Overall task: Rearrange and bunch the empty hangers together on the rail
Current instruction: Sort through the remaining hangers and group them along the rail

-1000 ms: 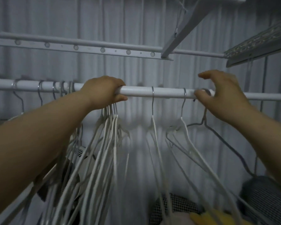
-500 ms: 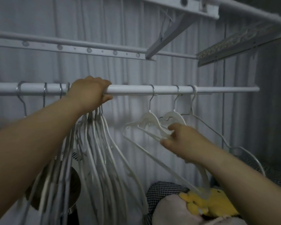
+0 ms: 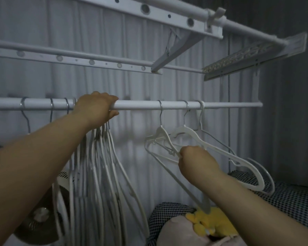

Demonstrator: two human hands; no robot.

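- A pale pleated backdrop [image 3: 43, 29] fills the frame behind everything.
- A white drying rack [image 3: 89, 62] with perforated bars crosses the upper half, sloping towards the upper right.
- The white rail [image 3: 140, 105] runs level across the middle of the frame, from the left edge to its end at the right.
- The bunch of empty hangers [image 3: 103, 166] hangs from the rail at centre left, packed close and trailing to the bottom edge. A few single hooks [image 3: 51, 104] sit on the rail further left.
- A black-and-white checked cushion [image 3: 292, 197] lies at lower right.
- Three separate hangers [image 3: 185, 129] hang right of centre, well apart from the bunch: two white plastic ones and a thin wire one at the far right.
- The left hand [image 3: 96, 108] is clenched round the rail just above the bunch's hooks, fingers over the top and thumb beneath.
- The right hand [image 3: 194, 158], lower and right of centre, has its fingers curled round the sloping arm of the leftmost separate hanger.
- A yellow soft toy [image 3: 212, 221] lies at bottom centre right.
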